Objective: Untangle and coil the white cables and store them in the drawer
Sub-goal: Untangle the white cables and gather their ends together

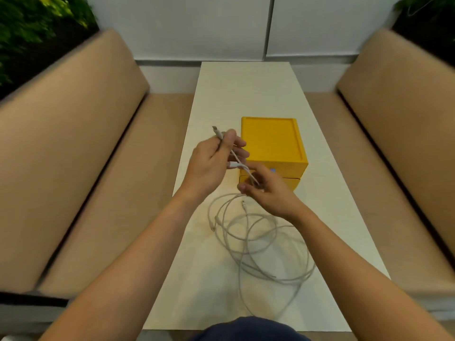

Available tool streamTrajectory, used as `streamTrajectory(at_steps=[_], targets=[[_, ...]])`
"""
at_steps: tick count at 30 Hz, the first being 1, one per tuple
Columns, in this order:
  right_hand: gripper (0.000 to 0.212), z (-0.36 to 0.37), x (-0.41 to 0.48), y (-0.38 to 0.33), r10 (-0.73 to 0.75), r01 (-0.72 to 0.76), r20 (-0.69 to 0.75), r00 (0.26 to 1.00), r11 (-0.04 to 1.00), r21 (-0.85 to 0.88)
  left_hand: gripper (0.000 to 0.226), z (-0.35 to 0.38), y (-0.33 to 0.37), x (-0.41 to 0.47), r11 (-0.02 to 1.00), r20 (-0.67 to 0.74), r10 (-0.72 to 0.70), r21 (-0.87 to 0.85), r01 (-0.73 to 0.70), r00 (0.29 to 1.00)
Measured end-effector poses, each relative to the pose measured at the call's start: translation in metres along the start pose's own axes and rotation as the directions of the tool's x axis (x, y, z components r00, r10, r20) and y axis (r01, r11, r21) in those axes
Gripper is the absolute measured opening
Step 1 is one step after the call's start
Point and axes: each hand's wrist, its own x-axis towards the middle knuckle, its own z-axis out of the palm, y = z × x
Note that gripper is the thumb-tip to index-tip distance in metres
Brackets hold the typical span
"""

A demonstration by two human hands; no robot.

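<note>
A tangle of white cables (261,242) lies in loose loops on the white table (246,94), in front of a yellow drawer box (270,141). My left hand (209,163) is raised above the table and grips a cable near its plug end, the connector (216,131) sticking up past my thumb. My right hand (268,190) pinches the same cable a little lower, just in front of the box's drawers. The cable runs between the two hands and drops to the pile. The drawer fronts look shut, partly hidden by my hands.
Tan upholstered benches (73,168) (394,143) flank the narrow table on both sides. A white wall panel (221,28) closes the far end, with green plants (37,20) in the upper corners.
</note>
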Motion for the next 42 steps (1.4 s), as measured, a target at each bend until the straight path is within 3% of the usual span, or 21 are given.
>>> streamTrajectory(at_steps=[2, 5, 10, 13, 17, 20, 24, 30, 32, 35, 37, 39, 42], targets=[[0.009, -0.004, -0.001, 0.017, 0.054, -0.053, 0.003, 0.999, 0.994, -0.094, 0.044, -0.003, 0.016, -0.003, 0.988, -0.069, -0.039, -0.150, 0.029, 0.997], [0.029, -0.011, -0.009, 0.038, 0.131, -0.113, 0.055, 0.990, 0.959, -0.259, 0.046, -0.013, 0.041, -0.006, 0.951, -0.214, -0.020, -0.305, -0.047, 0.977], [0.021, -0.020, -0.015, 0.055, 0.113, -0.059, 0.118, 0.987, 0.921, -0.385, 0.048, -0.033, 0.065, -0.003, 0.930, -0.386, 0.055, -0.316, -0.188, 0.921], [0.040, -0.032, -0.011, 0.066, 0.111, 0.001, 0.166, 0.980, 0.829, -0.560, 0.047, -0.046, 0.073, -0.003, 0.900, -0.486, 0.043, -0.360, -0.245, 0.873], [0.078, -0.050, -0.015, 0.078, 0.363, -0.108, 0.305, 0.880, 0.780, -0.616, 0.041, -0.059, 0.087, -0.005, 0.873, -0.537, 0.041, -0.391, -0.292, 0.842], [0.074, -0.056, -0.024, 0.083, 0.392, -0.169, 0.342, 0.854, 0.831, -0.530, 0.030, -0.054, 0.085, -0.007, 0.919, -0.477, 0.036, -0.330, -0.217, 0.878], [0.023, -0.058, -0.033, 0.078, 0.239, -0.140, 0.261, 0.935, 0.926, -0.350, 0.030, -0.036, 0.070, -0.016, 0.977, -0.408, 0.097, -0.134, -0.165, 0.908], [0.051, -0.075, -0.043, 0.064, 0.292, -0.284, 0.234, 0.928, 0.956, -0.067, 0.022, -0.033, 0.051, -0.016, 0.984, -0.332, 0.153, -0.034, -0.174, 0.931], [0.046, -0.082, -0.042, 0.056, 0.253, -0.253, 0.134, 0.958, 0.967, -0.014, 0.022, -0.037, 0.049, -0.016, 0.988, -0.366, 0.130, -0.034, -0.153, 0.922], [0.039, -0.091, -0.038, 0.032, 0.062, -0.044, -0.198, 0.978, 0.994, 0.098, 0.021, -0.041, 0.047, -0.015, 0.993, -0.409, 0.111, 0.001, -0.121, 0.906], [0.033, -0.098, -0.034, 0.006, -0.037, 0.109, -0.393, 0.919, 0.981, 0.163, 0.018, -0.041, 0.044, -0.015, 0.994, -0.399, 0.105, 0.007, -0.111, 0.911], [0.027, -0.105, -0.030, -0.027, -0.154, 0.242, -0.547, 0.823, 0.966, 0.091, 0.015, -0.037, 0.043, -0.018, 0.994, -0.382, 0.081, -0.034, -0.102, 0.920], [0.011, -0.116, -0.027, -0.062, -0.319, 0.361, -0.616, 0.720, 0.931, -0.060, 0.027, -0.032, 0.044, -0.021, 0.990, -0.386, 0.046, -0.109, -0.095, 0.921]])
